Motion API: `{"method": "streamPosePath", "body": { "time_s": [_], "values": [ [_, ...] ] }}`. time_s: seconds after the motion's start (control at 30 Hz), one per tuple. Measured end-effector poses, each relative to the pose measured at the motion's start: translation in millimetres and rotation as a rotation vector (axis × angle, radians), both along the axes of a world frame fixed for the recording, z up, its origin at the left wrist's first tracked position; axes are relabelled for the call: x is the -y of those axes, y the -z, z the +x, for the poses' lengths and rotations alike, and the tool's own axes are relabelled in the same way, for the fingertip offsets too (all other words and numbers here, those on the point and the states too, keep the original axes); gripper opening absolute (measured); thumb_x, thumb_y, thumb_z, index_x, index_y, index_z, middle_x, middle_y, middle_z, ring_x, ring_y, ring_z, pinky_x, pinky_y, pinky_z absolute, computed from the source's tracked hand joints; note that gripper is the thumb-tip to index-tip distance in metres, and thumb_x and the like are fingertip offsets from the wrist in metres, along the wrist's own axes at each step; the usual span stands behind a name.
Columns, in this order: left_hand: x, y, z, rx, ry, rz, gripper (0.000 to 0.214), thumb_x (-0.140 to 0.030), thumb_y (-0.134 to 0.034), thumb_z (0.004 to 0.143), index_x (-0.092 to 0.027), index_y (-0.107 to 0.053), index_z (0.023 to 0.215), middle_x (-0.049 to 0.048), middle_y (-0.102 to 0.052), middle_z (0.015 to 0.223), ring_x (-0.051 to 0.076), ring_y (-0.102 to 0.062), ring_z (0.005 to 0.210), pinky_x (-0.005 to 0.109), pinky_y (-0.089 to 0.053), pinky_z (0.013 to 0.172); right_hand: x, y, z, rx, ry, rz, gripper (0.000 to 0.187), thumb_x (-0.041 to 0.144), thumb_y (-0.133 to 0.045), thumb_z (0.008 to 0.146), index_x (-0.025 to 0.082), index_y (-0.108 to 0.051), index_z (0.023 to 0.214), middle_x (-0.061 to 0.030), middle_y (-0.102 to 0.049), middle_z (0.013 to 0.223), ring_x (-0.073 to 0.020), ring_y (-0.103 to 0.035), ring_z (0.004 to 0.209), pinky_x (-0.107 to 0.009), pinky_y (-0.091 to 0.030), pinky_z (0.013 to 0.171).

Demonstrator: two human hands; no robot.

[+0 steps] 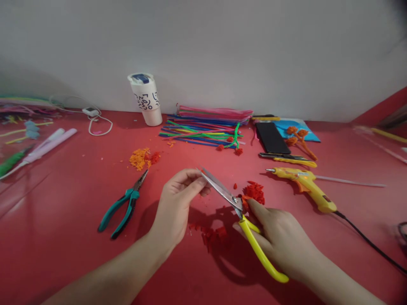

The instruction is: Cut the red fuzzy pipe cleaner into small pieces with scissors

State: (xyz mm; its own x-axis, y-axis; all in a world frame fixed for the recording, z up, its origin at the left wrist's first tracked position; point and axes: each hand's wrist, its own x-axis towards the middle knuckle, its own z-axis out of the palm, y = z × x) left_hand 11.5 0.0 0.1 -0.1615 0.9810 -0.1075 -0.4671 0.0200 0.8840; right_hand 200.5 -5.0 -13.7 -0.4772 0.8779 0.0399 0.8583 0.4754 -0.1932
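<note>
My right hand [280, 241] grips the yellow handles of a pair of scissors [241, 212], whose steel blades point up and left. My left hand [178, 199] is pinched at the blade tips, fingers pressed together on something too small to make out. Red snippets [213, 235] lie on the red table under the hands. A small heap of red cuttings [254, 191] sits just beyond the scissors' pivot.
Green-handled pliers [125, 205] lie to the left. A yellow glue gun [305, 186] with a black cord lies right. Farther back are pipe cleaners [206, 127], a white cup [148, 99], a black phone [271, 137], orange bits [140, 159] and a pink pen [47, 146].
</note>
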Motion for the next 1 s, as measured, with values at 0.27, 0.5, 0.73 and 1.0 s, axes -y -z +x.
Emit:
{"method": "streamPosePath", "body": {
  "time_s": [0.27, 0.5, 0.73, 1.0],
  "values": [
    [-0.9, 0.5, -0.7, 0.028, 0.011, 0.021, 0.004, -0.017, -0.062, 0.07, -0.017, -0.063, 0.066, -0.0034, -0.059, 0.062, 0.006, -0.052, 0.057, 0.019, -0.041, 0.061, 0.1, 4.9, -0.5, -0.006, -0.051, 0.148, 0.021, 0.038, -0.039, 0.08, 0.023, -0.035, 0.066, 0.0027, -0.051, 0.043, -0.0152, -0.048, 0.035, -0.024, -0.017, 0.04],
    [-0.6, 0.1, 0.1, 0.044, 0.004, -0.018, 0.002, -0.017, -0.063, 0.069, -0.016, -0.062, 0.068, -0.0026, -0.059, 0.062, 0.006, -0.052, 0.057, 0.02, -0.041, 0.062, -0.3, 4.8, 0.2, -0.008, -0.049, 0.152, 0.021, 0.038, -0.037, 0.081, 0.023, -0.035, 0.068, 0.002, -0.053, 0.043, -0.0162, -0.051, 0.037, -0.024, -0.016, 0.041],
    [-0.9, -1.2, -1.0, 0.047, -0.006, -0.045, 0.002, -0.017, -0.064, 0.067, -0.016, -0.063, 0.066, -0.0021, -0.059, 0.061, 0.007, -0.052, 0.056, 0.021, -0.042, 0.061, -0.5, 5.9, 0.1, 0.002, -0.041, 0.144, 0.024, 0.04, -0.036, 0.082, 0.023, -0.034, 0.065, 0.0022, -0.052, 0.042, -0.0154, -0.048, 0.034, -0.024, -0.015, 0.04],
    [-1.1, 0.2, -0.5, 0.064, 0.001, -0.03, 0.001, -0.016, -0.063, 0.069, -0.016, -0.063, 0.068, -0.0025, -0.06, 0.063, 0.006, -0.053, 0.057, 0.019, -0.042, 0.062, 0.4, 6.3, -0.1, -0.003, -0.052, 0.174, 0.024, 0.039, -0.038, 0.081, 0.023, -0.035, 0.064, 0.0032, -0.05, 0.04, -0.0145, -0.047, 0.033, -0.024, -0.017, 0.039]
  ]
}}
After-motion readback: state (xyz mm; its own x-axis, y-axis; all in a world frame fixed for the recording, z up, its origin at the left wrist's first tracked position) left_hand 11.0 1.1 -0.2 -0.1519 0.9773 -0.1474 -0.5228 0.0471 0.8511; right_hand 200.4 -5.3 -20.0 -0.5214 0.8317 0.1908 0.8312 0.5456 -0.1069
